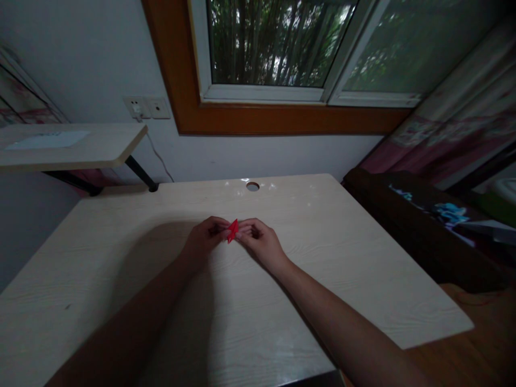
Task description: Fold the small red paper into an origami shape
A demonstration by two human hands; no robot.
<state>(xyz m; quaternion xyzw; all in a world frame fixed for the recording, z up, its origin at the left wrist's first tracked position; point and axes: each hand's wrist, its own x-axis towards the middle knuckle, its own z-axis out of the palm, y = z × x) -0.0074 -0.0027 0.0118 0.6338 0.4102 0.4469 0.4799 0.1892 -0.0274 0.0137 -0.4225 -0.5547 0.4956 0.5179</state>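
Observation:
Between my two hands, over the middle of the desk, is a small piece of folded red paper [233,230] with pointed ends, like origami. My left hand [205,236] pinches its left side between thumb and fingers. From the other side, my right hand [262,239] grips its right edge the same way. The fingertips cover parts of the paper, so its full shape cannot be made out.
The pale wood-grain desk [322,301] has a round cable hole [252,186] near its back edge. At the left stands a raised shelf [72,150] on black legs, with a white sheet [48,140] on it. A dark object [314,379] shows at the bottom edge.

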